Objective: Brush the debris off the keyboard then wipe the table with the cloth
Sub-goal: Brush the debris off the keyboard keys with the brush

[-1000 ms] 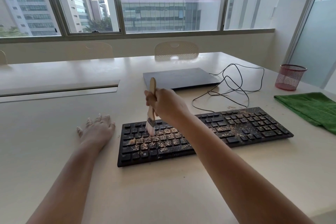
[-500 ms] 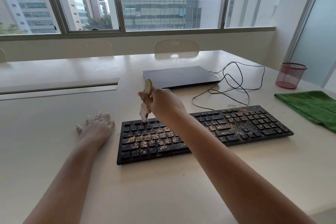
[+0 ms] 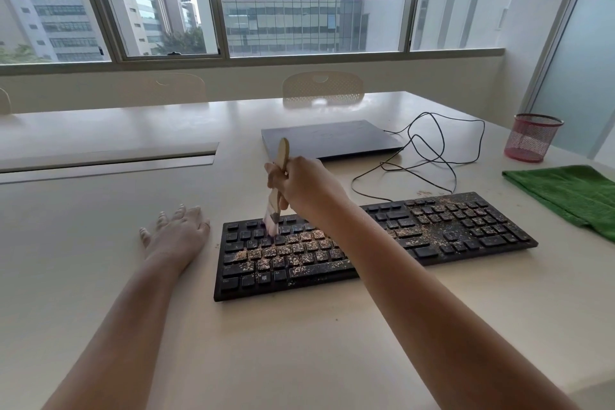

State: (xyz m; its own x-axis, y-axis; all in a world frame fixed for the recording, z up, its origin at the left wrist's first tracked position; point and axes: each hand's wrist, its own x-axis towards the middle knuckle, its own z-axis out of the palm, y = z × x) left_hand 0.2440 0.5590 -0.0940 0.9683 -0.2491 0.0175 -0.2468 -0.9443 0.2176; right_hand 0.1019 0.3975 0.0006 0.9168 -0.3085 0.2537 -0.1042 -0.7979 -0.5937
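Keyboard [image 3: 372,243], black, flat and rectangular, lies on the cream table [image 3: 299,343] a little aslant, right end farther off. Key legends mostly too small to read; Q, W, E just legible beside the bristles, a window logo on the bottom row. No brand legible anywhere. Debris [image 3: 293,251], tan and crumb-like, thick over the left-centre keys and scattered over the right block; a few crumbs on the table behind the right end.

Right hand [image 3: 306,186] curled tight round the pale wooden handle of the brush [image 3: 278,190]; rounded handle end stands up above the fist, metal ferrule and whitish bristles point down, tips touching the upper-left key rows. Left hand [image 3: 179,233] flat on the table just beside the keyboard's left edge, fingers spread, holding nothing.

Cloth [image 3: 565,193], green, nappy, folded, lies near the keyboard's right end, apart from it. Red mesh cup [image 3: 532,136] behind the cloth. Closed dark laptop [image 3: 329,138] behind the keyboard; thin black cable [image 3: 432,156] looped loosely between them. Bare tabletop wide on the left and along the near edge.
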